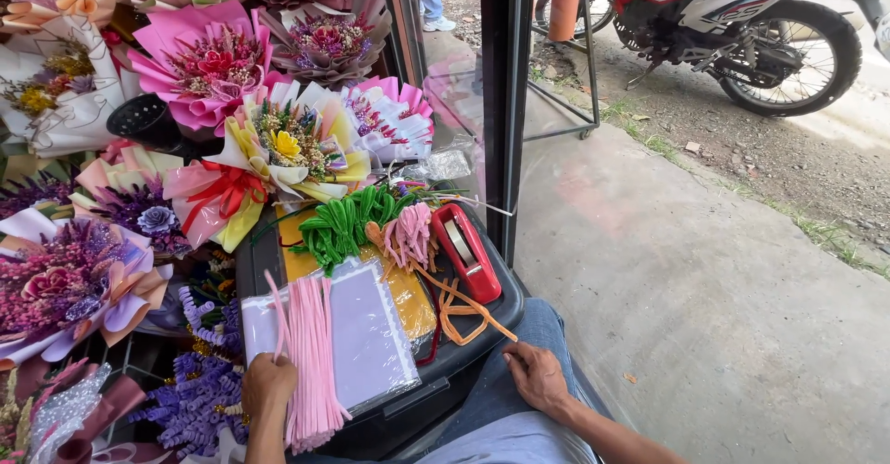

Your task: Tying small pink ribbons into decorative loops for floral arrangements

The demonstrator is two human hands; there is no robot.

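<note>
Nearest me, my left hand (267, 382) pinches one pink pipe cleaner (278, 320) off the uncurled bundle (313, 371) on the black bin lid (464, 339), my right hand (538, 376) rests loose-fingered on my knee, while farther off green curled stems (348, 223) and wrapped bouquets (287, 144) look finished.

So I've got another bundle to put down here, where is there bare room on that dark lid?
Hardly any. The dark lid shows bare plastic only along its near right edge, between the orange strips and the right hand. Elsewhere it is crowded: pink stems under the left hand, lilac sheets, green stems, red tape dispenser.
</note>
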